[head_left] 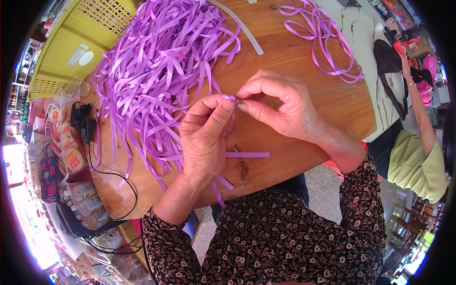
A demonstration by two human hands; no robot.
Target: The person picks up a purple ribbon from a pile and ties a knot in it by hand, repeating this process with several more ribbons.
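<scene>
A big tangled heap of purple ribbon point(156, 61) covers the left and far part of the wooden table point(294, 156). In front of it, my left hand point(204, 133) pinches a small folded or knotted bit of purple ribbon point(228, 98) between thumb and forefinger. My right hand point(287, 107) meets it from the right, thumb and forefinger closed at the same bit; exactly what lies between those fingertips is mostly hidden. Below my left hand, loose ribbon ends point(249, 155) stick out over the table, some hanging past its near edge.
A yellow-green plastic crate point(71, 45) stands behind the heap. A looser ribbon bundle point(327, 42) and a pale translucent strip point(244, 31) lie at the far side. Black cables point(130, 185) run along the left. Another person's arm point(420, 107) is at the right, beside a black strapped item point(387, 59).
</scene>
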